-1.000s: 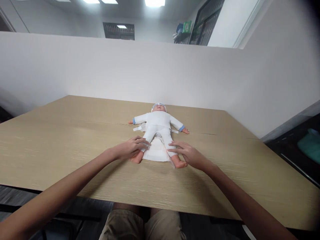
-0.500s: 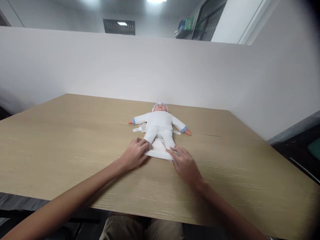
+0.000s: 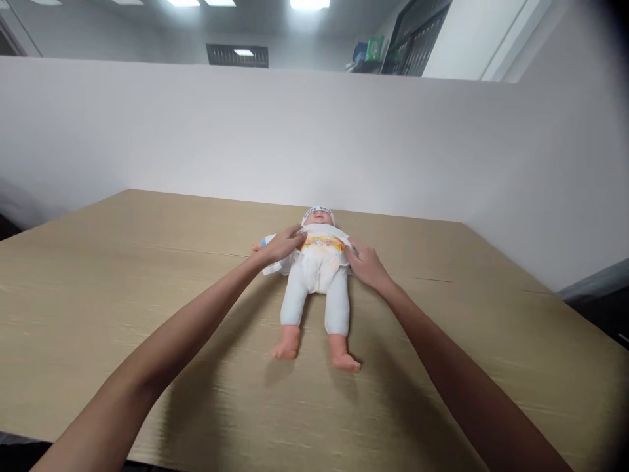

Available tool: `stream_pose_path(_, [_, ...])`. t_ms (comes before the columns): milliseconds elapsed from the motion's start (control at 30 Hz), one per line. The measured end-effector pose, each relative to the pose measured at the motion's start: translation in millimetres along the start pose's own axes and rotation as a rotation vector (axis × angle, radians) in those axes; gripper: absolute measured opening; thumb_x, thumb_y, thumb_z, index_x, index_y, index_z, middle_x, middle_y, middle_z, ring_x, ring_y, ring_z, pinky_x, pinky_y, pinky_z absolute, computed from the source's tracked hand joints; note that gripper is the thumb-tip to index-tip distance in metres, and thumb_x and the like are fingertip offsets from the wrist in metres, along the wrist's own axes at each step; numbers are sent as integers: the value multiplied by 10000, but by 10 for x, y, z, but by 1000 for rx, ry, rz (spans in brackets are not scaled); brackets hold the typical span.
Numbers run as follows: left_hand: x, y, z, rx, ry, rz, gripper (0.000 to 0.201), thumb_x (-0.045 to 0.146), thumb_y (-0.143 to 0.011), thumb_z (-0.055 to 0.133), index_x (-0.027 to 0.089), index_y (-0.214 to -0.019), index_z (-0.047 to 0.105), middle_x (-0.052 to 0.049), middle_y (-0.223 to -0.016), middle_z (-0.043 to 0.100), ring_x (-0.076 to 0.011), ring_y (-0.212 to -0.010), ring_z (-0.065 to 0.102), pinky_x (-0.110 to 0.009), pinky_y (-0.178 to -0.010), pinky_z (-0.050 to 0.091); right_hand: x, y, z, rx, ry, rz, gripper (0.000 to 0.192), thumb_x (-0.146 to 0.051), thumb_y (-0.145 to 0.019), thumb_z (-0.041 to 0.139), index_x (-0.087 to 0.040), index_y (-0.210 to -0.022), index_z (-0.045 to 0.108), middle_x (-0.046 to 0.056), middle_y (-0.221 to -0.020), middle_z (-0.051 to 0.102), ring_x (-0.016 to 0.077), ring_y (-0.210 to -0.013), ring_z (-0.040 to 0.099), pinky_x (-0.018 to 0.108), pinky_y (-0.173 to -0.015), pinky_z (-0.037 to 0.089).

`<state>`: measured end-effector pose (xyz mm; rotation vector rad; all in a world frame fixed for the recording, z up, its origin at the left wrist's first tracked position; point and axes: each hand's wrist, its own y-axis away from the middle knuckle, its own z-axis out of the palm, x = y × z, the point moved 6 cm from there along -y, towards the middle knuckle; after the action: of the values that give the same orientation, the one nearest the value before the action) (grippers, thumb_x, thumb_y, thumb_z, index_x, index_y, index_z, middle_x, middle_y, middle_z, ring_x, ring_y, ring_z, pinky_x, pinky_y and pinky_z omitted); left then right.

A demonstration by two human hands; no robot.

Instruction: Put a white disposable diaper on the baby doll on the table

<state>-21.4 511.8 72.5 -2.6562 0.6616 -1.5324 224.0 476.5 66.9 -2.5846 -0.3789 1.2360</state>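
Wooden table (image 3: 122, 295) fills the lower frame, white partition wall (image 3: 196, 131) behind it. Baby doll (image 3: 317, 288) lies face-up at frame centre, feet toward the camera. Diaper (image 3: 319, 259) folded up over its belly. Left hand (image 3: 279, 246) pinches the diaper's left top corner; right hand (image 3: 366, 265) pinches the right corner.

Light wood-grain table (image 3: 98, 275) fills the lower field, a seam running across it. White partition wall (image 3: 196, 131) behind, 9 to 3 o'clock. Above it: ceiling light panels (image 3: 304, 4) at 12 o'clock, a dark shelving unit (image 3: 417, 39) at 1 o'clock (contents blurred).
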Motion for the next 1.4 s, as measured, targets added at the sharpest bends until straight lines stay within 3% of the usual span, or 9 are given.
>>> stream_pose_path(133, [-251, -248, 123, -33, 138, -51, 482, 557, -954, 592, 184, -1239, 702, -122, -1230, 763, -332, -1230, 639, -416, -1071, 488, 312, -288, 176, -85, -136, 106, 477, -576, -985, 542, -187, -1119, 782, 117, -1255, 803, 319, -1182, 693, 486, -1126, 491])
stream_pose_path(300, [-438, -178, 250, -94, 334, -69, 565, 641, -928, 632, 153, -1200, 717, -133, -1249, 752, -337, -1218, 644, -436, -1061, 485, 498, -219, 296, -171, -305, 194, 567, -652, -952, 595, -237, -1292, 777, 68, -1436, 747, 286, -1318, 674, 461, -1201, 479])
stream_pose_path(533, [-337, 487, 347, -198, 520, -117, 576, 749, -904, 676, 175, -946, 664, -55, -891, 706, -226, -830, 652, -327, -764, 485, 295, 471, 266, -218, -388, 294, 550, -703, -922, 682, -295, -1270, 807, 67, -1406, 762, 352, -1358, 665, 501, -1214, 480])
stream_pose_path(667, [-178, 923, 389, -252, 589, -164, 549, 732, -931, 672, 184, -923, 647, -31, -861, 674, -188, -766, 609, -288, -693, 441, 232, 855, 207, -282, -391, 314, 570, -726, -914, 690, -275, -1245, 798, 70, -1303, 799, 345, -1285, 697, 476, -1119, 551])
stream_pose_path(767, [-112, 1041, 349, -245, 489, -192, 545, 732, -937, 648, 187, -935, 643, -22, -834, 656, -172, -720, 577, -276, -643, 411, 210, 939, 118, -253, -249, 250, 593, -773, -945, 581, -239, -1094, 789, 60, -1048, 827, 298, -1007, 760, 405, -884, 616])
stream_pose_path(867, [-35, 1010, 165, -92, 253, -160, 457, 636, -970, 612, 199, -1090, 664, -40, -920, 688, -199, -788, 609, -309, -700, 463, 191, 989, -9, -135, -108, 230, 578, -769, -965, 498, -235, -909, 710, 23, -733, 738, 239, -707, 700, 346, -696, 557])
stream_pose_path(1033, [437, 1041, -10, 159, -126, 108, 255, 388, -1021, 569, 222, -1196, 651, -94, -1275, 716, -282, -1147, 616, -451, -1040, 469, 135, 1350, -170, 30, 95, 199, 413, -632, -988, 541, -248, -884, 653, 50, -799, 746, 241, -722, 666, 357, -720, 489])
stream_pose_path(1200, [954, 1108, 535, -48, -377, 414, 285, 415, -1092, 500, 257, -1195, 714, -91, -1296, 724, -309, -1229, 597, -505, -1132, 433, 136, 1726, -190, 142, 449, 52, 348, -585, -998, 532, -259, -910, 619, 75, -877, 712, 281, -832, 653, 363, -699, 446])
stream_pose_path(1400, [938, 971, 924, -107, -518, 382, 412, 580, -1034, 582, 270, -1251, 744, -106, -1328, 700, -381, -1303, 518, -579, -1134, 409, 280, 1783, -189, 153, 437, 171, 279, -541, -957, 574, -267, -913, 543, 46, -868, 657, 254, -774, 620, 334, -663, 412])
